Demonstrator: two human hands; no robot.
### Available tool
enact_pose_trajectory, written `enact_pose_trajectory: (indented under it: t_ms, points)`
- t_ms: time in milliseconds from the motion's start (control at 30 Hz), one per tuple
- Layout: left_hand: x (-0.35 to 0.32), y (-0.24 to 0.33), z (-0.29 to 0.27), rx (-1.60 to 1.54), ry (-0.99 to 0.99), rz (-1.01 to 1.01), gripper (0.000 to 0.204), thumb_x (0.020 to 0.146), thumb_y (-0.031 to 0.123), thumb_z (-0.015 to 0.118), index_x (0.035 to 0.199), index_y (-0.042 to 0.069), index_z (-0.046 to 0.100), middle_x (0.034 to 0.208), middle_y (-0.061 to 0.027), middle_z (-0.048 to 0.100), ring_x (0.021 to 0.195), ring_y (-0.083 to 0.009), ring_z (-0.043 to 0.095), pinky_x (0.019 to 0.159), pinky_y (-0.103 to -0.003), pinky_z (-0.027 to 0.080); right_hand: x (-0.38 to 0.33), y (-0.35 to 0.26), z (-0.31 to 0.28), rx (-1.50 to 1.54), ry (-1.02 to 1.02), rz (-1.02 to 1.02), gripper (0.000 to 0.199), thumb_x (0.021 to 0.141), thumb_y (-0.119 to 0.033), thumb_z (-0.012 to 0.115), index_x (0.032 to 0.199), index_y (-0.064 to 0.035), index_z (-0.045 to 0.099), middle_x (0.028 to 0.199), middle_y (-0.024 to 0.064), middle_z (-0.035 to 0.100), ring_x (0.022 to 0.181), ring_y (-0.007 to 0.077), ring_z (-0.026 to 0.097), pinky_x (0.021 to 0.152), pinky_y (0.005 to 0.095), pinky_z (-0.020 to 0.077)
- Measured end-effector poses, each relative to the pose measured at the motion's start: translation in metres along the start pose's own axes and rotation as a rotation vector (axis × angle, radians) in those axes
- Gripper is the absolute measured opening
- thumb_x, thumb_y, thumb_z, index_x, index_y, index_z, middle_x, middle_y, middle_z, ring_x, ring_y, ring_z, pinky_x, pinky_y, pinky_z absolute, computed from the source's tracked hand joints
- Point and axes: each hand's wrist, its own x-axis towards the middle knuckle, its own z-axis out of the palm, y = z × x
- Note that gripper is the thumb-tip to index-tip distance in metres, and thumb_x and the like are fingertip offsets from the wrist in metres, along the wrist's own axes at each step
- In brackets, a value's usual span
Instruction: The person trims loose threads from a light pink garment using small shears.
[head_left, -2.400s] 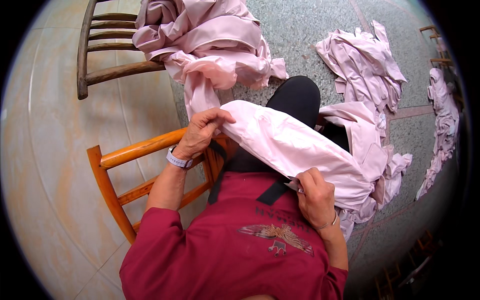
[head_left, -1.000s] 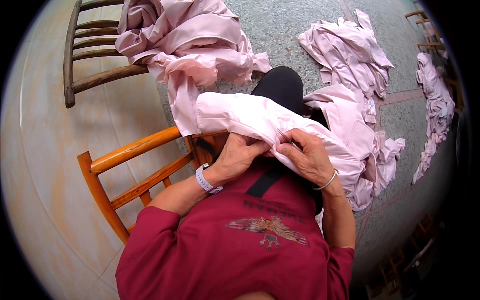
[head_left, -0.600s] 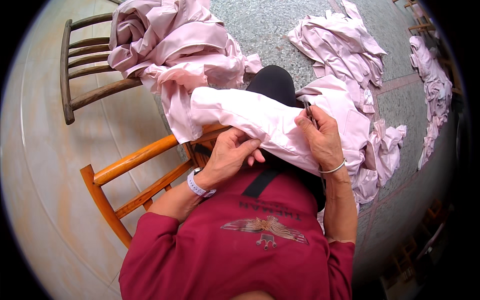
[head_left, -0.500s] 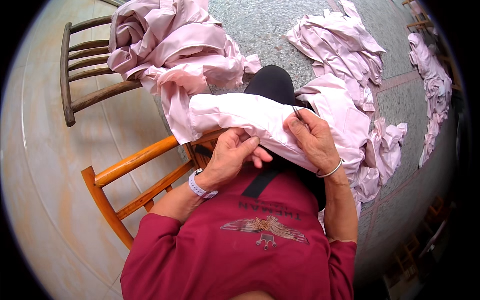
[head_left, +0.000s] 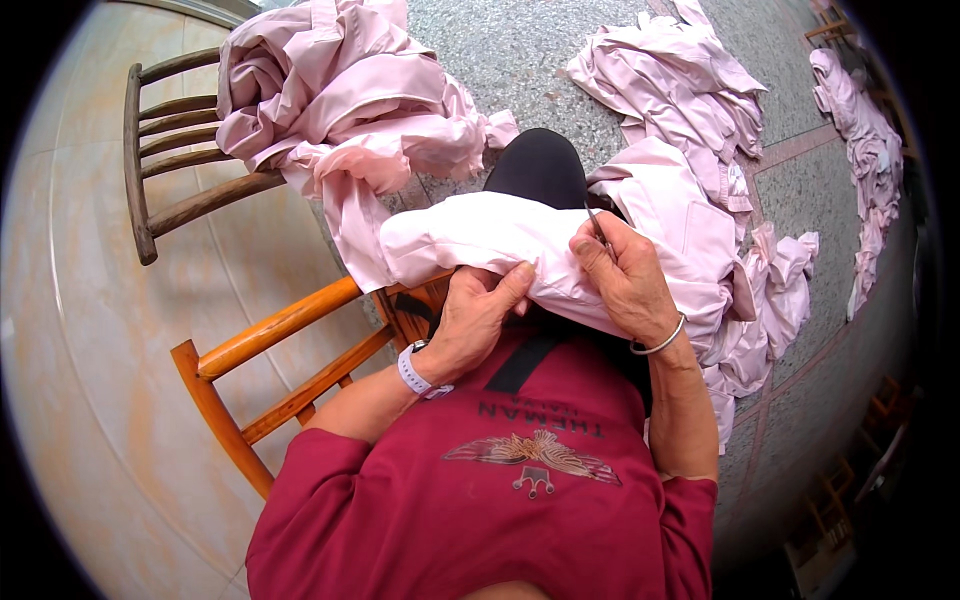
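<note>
A pale pink garment [head_left: 480,232] lies across my lap, a long sleeve-like part of it stretched toward the left. My left hand [head_left: 478,312] pinches its near edge between thumb and fingers; the fingertips are partly hidden under the cloth. Just to the right, my right hand [head_left: 622,275] is closed around small dark thread snips [head_left: 598,226]. Their narrow pointed tips stick up past the fingers, over the cloth, and the rest is hidden in the palm. The garment's wider body [head_left: 670,215] spreads over my right side.
At the far left, a heap of pink garments [head_left: 340,100] rests on a wooden chair [head_left: 140,170]. An orange-brown wooden chair rail [head_left: 280,325] is close by my left arm. More pink garments [head_left: 670,90] lie at the far right, with another row [head_left: 870,170] beyond them.
My left hand has moved slightly right, and its fingers have gone from loosely spread to closed on the cloth edge. The sleeve part has shifted and bunched a little. My right hand has barely moved.
</note>
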Motion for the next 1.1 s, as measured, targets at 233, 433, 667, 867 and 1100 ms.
enact_pose_trajectory:
  t_ms: [233, 433, 667, 867, 1100]
  points:
    - [0.004, 0.013, 0.01, -0.034, 0.002, 0.064, 0.018, 0.098, 0.019, 0.064, 0.099, 0.001, 0.065, 0.08, 0.0006, 0.06, 0.065, -0.0064, 0.051, 0.059, -0.023, 0.042, -0.001, 0.004, 0.009, -0.039, -0.038, -0.082, 0.023, 0.096, -0.019, 0.063, 0.089, 0.0021, 0.06, 0.064, 0.0056, 0.048, 0.062, 0.013, 0.045, 0.057, 0.0305, 0.039]
    - [0.001, 0.008, 0.004, 0.112, -0.036, 0.08, 0.016, 0.094, 0.015, 0.069, 0.101, 0.001, 0.066, 0.082, 0.0008, 0.062, 0.067, -0.0063, 0.052, 0.058, -0.023, 0.042, -0.002, 0.008, 0.011, 0.009, 0.008, -0.073, 0.023, 0.098, -0.021, 0.063, 0.089, -0.001, 0.059, 0.068, -0.0023, 0.047, 0.065, 0.0061, 0.042, 0.056, 0.0242, 0.0356]
    - [0.004, 0.007, 0.006, 0.196, 0.012, 0.136, 0.014, 0.094, 0.014, 0.069, 0.099, 0.001, 0.068, 0.08, 0.0006, 0.063, 0.065, -0.0061, 0.053, 0.057, -0.022, 0.043, -0.007, 0.002, 0.006, -0.205, -0.032, -0.145, 0.018, 0.091, -0.013, 0.067, 0.088, 0.0015, 0.058, 0.071, 0.0078, 0.052, 0.064, 0.0187, 0.05, 0.059, 0.033, 0.0405]
    - [0.004, 0.014, -0.003, 0.33, -0.092, -0.025, 0.017, 0.094, 0.016, 0.068, 0.097, 0.0, 0.068, 0.079, 0.0007, 0.063, 0.063, -0.0061, 0.053, 0.057, -0.023, 0.043, -0.008, 0.006, 0.016, -0.517, 0.207, -0.456, 0.014, 0.087, -0.007, 0.067, 0.09, 0.0007, 0.056, 0.08, 0.0166, 0.059, 0.069, 0.0381, 0.058, 0.062, 0.043, 0.0449]
    - [-0.003, 0.005, 0.0, 0.322, -0.027, 0.189, 0.021, 0.094, 0.014, 0.068, 0.108, -0.002, 0.065, 0.092, -0.001, 0.066, 0.078, -0.0063, 0.058, 0.067, -0.023, 0.048, 0.001, 0.009, 0.001, -0.31, 0.221, -0.274, 0.009, 0.094, -0.006, 0.058, 0.1, 0.0018, 0.059, 0.087, 0.0201, 0.062, 0.081, 0.0403, 0.062, 0.071, 0.0412, 0.0486]
